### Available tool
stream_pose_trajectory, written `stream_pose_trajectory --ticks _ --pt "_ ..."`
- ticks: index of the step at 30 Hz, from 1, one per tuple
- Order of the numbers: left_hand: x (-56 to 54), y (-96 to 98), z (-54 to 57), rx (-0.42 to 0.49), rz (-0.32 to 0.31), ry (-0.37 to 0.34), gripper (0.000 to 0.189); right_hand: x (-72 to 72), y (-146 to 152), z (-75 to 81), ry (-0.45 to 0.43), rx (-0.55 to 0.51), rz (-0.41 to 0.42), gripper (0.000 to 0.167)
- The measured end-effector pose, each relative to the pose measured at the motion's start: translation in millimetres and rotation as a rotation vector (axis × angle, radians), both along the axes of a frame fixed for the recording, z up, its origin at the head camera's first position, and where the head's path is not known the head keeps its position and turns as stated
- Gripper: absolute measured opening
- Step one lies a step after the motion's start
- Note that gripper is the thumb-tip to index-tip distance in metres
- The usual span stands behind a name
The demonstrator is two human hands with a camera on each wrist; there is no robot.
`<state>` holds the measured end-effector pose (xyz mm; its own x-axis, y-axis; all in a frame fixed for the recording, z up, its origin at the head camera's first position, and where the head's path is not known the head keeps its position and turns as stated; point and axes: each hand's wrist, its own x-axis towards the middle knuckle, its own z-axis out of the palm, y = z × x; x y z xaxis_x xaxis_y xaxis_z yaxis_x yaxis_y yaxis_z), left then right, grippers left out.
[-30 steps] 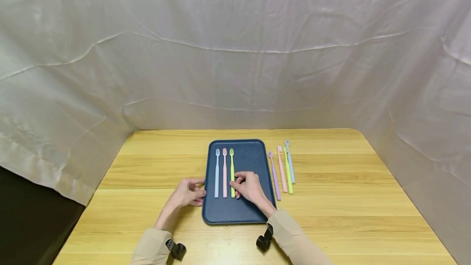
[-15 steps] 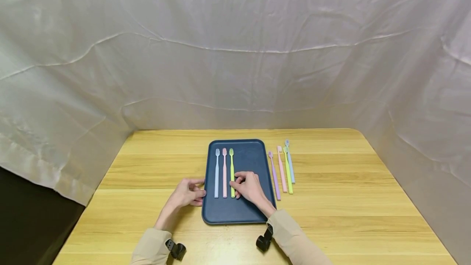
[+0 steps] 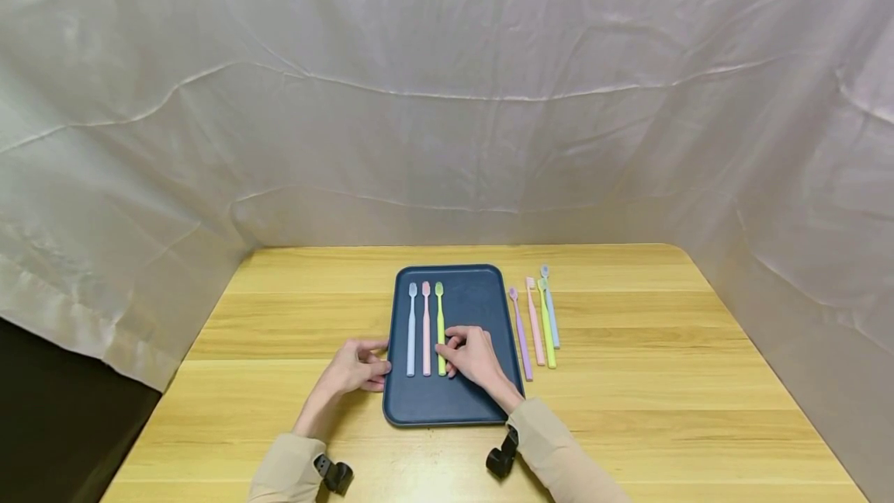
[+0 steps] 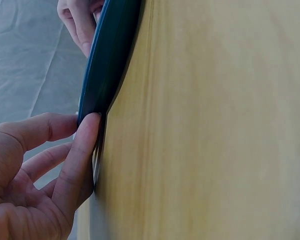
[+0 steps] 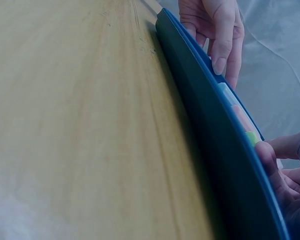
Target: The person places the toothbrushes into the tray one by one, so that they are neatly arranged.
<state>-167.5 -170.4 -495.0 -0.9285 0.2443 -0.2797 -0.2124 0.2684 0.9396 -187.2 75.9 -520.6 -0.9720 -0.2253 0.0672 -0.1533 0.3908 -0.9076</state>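
Observation:
On the dark blue tray (image 3: 482,297), a light blue toothbrush (image 3: 411,336), a pink toothbrush (image 3: 427,332) and a yellow-green toothbrush (image 3: 441,317) lie side by side, heads pointing away from me. My right hand (image 3: 478,355) pinches the yellow-green toothbrush near the lower end of its handle. At the tray's left side, my left hand (image 3: 355,367) grips the rim; in the left wrist view its thumb and forefinger meet the edge of the tray (image 4: 107,60). The right wrist view shows the handle ends low behind the tray wall (image 5: 205,115).
Right of the tray, on the wooden table (image 3: 663,379), lie a purple toothbrush (image 3: 522,340), another pink one (image 3: 535,328), another yellow-green one (image 3: 548,332) and another light blue one (image 3: 552,317), the last two touching or overlapping. A pale curtain (image 3: 447,138) surrounds the table's back and sides.

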Motion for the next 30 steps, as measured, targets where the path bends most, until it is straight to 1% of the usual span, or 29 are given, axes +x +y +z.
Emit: stream_pose_trajectory --ticks 5,13,21,30 --pt "0.6 -0.4 0.5 -0.004 -0.012 0.003 0.057 0.8 0 0.0 0.008 -0.010 -0.007 0.040" --pt "1.4 0.1 1.3 -0.005 -0.014 0.005 0.058 1.6 4 0.9 0.000 -0.063 -0.019 0.040" --pt "2.3 0.1 1.9 -0.004 -0.017 0.009 0.058 5.1 11 5.7 -0.004 -0.092 -0.028 0.038" --pt "1.8 0.1 1.3 -0.009 -0.014 0.010 0.058 7.0 26 9.0 0.038 -0.119 -0.044 0.039"
